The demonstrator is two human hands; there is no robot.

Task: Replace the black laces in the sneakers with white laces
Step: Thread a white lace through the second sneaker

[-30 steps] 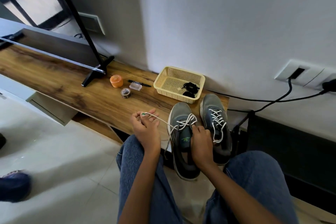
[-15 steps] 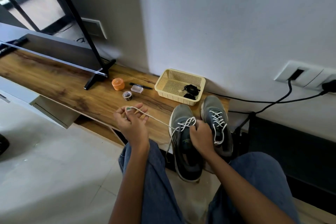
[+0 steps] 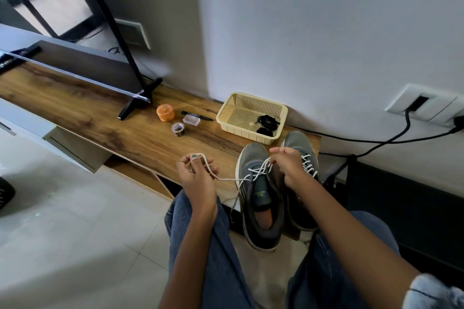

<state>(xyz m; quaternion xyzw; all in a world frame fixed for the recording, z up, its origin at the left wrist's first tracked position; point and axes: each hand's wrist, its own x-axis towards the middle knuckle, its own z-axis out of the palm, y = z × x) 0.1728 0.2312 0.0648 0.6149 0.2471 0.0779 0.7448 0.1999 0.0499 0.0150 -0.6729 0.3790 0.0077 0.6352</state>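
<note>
Moved since half a second ago: right hand lifted from tongue to upper crossings; left hand drawn nearer the shoe.
Bench: wooden, bearing both sneakers.
Left sneaker: toe toward wall, heel toward knees, long axis fore-aft.
Lace: white, taut, running leftward from eyelets.
Left hand: pinching lace end, nearer free length.
Right hand: pinching lace at crossings.

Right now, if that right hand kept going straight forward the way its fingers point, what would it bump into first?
Probably the cream basket holding black laces. The right hand, pinching the white lace over the left sneaker, points ahead and slightly left; depth is hard to judge, so it might pass above it.
</note>
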